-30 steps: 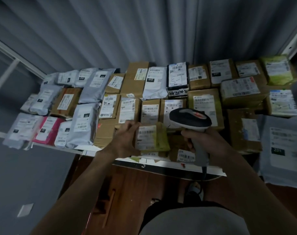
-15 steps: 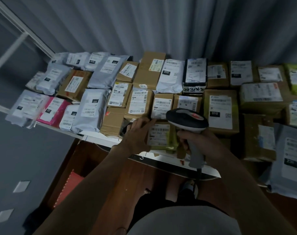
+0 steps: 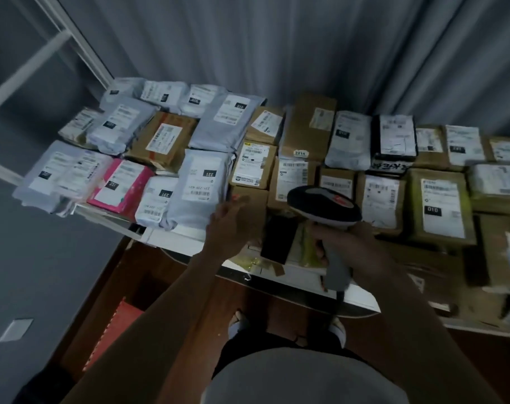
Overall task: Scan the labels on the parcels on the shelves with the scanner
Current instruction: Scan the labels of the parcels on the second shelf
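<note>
Many labelled parcels cover the white shelf (image 3: pixel 189 237): grey bags (image 3: pixel 201 185) and a pink parcel (image 3: pixel 119 185) on the left, brown boxes (image 3: pixel 440 208) in the middle and right. My right hand (image 3: pixel 347 246) grips the handle of the grey and black scanner (image 3: pixel 323 207), its head over the front row. My left hand (image 3: pixel 230 225) hovers with fingers spread over a plain brown box (image 3: pixel 253 205) beside the grey bag marked 231, holding nothing. A yellow-green parcel (image 3: pixel 306 249) lies at the shelf front between my hands, with something black (image 3: pixel 277 240) against it.
A grey curtain (image 3: pixel 277 39) hangs behind the shelf. A white upright of the shelf frame (image 3: pixel 73 39) slants at the upper left. Below are a wooden floor (image 3: pixel 148 281), a red object (image 3: pixel 114 330) and my feet (image 3: pixel 239 322).
My left hand has let go of the yellow-green parcel and moved left toward the grey bags. The view has swung left. The scanner stays in my right hand.
</note>
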